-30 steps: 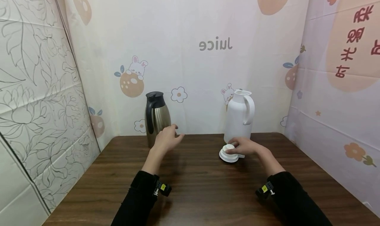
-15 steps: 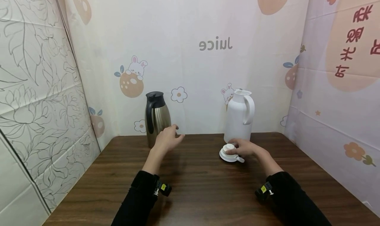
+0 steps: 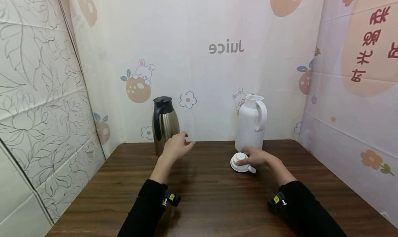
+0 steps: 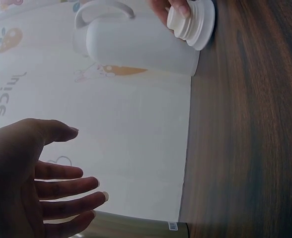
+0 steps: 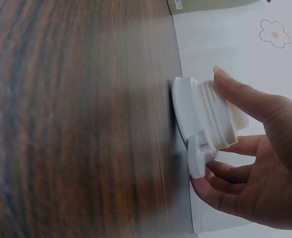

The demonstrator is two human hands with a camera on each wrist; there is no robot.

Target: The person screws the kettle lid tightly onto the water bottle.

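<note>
With thumb and fingers on opposite sides, my right hand [image 3: 256, 157] holds a white thermos lid [image 3: 237, 157] down on the table. The lid lies upside down, its threaded plug [image 5: 216, 115] up and its small lever [image 5: 196, 161] pointing out towards the front right. Just behind it stands a white thermos jug [image 3: 247, 126], handle to the right, its mouth without a lid. My left hand [image 3: 175, 147] hovers in front of a gold thermos jug [image 3: 169, 124] with a black top and handle. In the left wrist view its fingers [image 4: 69, 187] are loosely spread and hold nothing.
A dark brown wooden table [image 3: 205, 192] carries both jugs near its back edge. Printed cloth [image 3: 199, 74] hangs close behind it, and more cloth panels stand at the left and right sides.
The lid has turned under my right hand, so its lever has swung from pointing right towards the front. My left hand has stayed nearly still, and both jugs stand where they were.
</note>
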